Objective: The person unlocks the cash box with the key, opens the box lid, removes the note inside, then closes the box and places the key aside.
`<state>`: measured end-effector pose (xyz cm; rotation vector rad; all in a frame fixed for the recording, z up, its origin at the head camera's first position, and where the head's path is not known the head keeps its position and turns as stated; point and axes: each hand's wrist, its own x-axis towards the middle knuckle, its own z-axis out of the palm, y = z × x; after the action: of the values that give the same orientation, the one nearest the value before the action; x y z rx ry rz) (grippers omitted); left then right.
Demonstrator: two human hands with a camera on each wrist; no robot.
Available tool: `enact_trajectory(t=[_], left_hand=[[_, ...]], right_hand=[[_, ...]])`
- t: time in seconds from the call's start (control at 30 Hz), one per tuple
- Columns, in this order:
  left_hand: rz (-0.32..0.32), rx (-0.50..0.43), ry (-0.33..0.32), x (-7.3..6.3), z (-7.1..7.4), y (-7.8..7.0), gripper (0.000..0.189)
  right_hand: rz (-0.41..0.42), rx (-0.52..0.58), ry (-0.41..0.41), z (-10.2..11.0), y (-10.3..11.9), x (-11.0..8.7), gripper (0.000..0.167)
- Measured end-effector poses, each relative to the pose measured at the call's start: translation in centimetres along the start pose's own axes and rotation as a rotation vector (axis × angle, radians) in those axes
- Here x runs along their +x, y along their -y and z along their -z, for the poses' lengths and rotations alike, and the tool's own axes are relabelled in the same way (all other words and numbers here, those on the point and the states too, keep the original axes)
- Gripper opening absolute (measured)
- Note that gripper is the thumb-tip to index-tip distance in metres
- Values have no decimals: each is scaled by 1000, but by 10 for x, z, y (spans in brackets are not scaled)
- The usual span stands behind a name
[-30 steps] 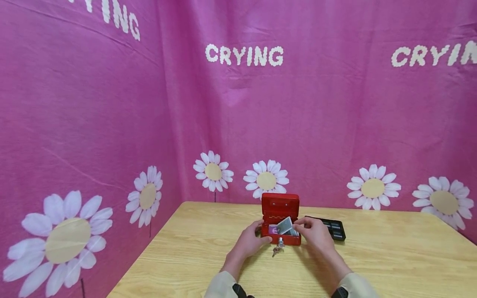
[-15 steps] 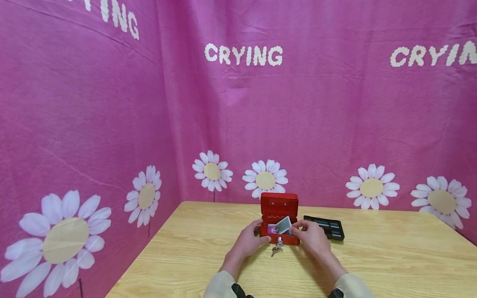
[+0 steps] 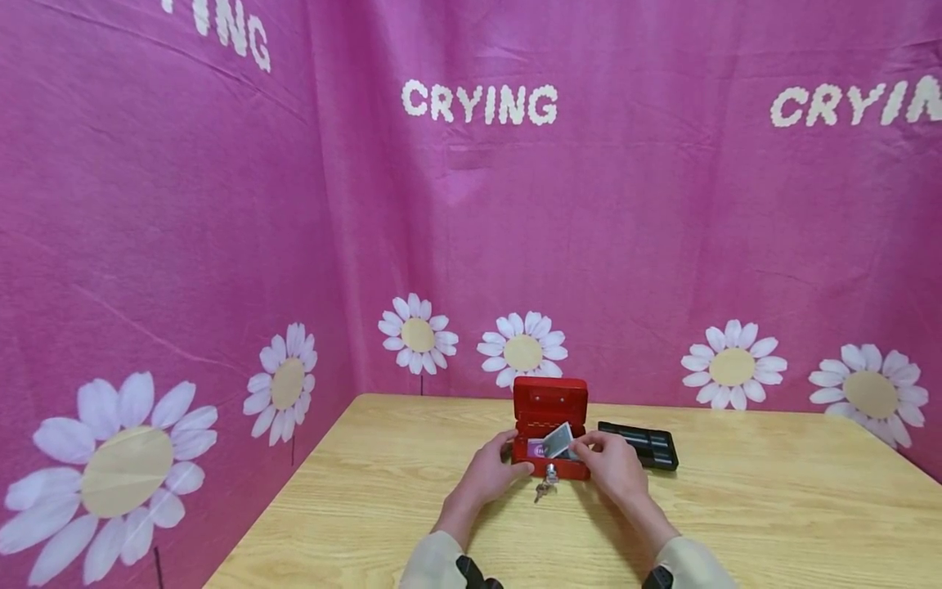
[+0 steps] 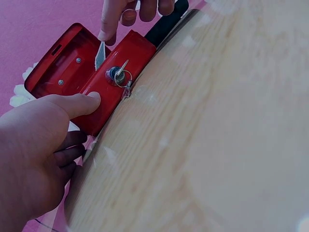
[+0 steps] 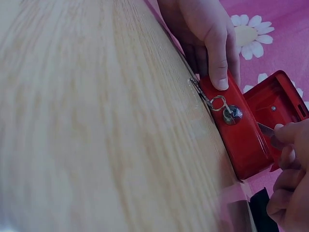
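Note:
A small red cash box (image 3: 570, 470) stands on the table with its lid (image 3: 550, 397) raised at the back. My left hand (image 3: 486, 470) grips its left end, thumb (image 4: 87, 104) pressed on the front face and the other fingers around the side. With thumb and index finger, my right hand (image 3: 616, 468) pinches a grey-green card with a pale border (image 3: 558, 442), tilted over the box's opening. A purple printed paper (image 3: 536, 449) lies inside at the left. In the front lock (image 5: 232, 115) sits a key, with more keys (image 3: 543, 491) hanging from its ring.
Just right of the box lies a black tray with compartments (image 3: 657, 450), partly behind my right hand. The wooden table (image 3: 773, 507) reaches back to a pink curtain (image 3: 625, 245) printed with daisies and white lettering.
My right hand has shifted slightly left with the card, which stays tilted over the box. My left hand keeps its grip. The head view has moved a little.

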<state>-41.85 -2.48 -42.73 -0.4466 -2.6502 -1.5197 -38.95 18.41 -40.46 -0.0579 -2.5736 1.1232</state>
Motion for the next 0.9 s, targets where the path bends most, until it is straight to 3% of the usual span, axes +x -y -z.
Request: enact_trajectory(t=[0.63,0.9], left_hand=[[-23,1,7,0,2,-2,66],[-10,17,0,0,0,0,66]], right_hand=[[10,-26,-39,-1,4,-2,20],[36,85,-53,2,9,0,20]])
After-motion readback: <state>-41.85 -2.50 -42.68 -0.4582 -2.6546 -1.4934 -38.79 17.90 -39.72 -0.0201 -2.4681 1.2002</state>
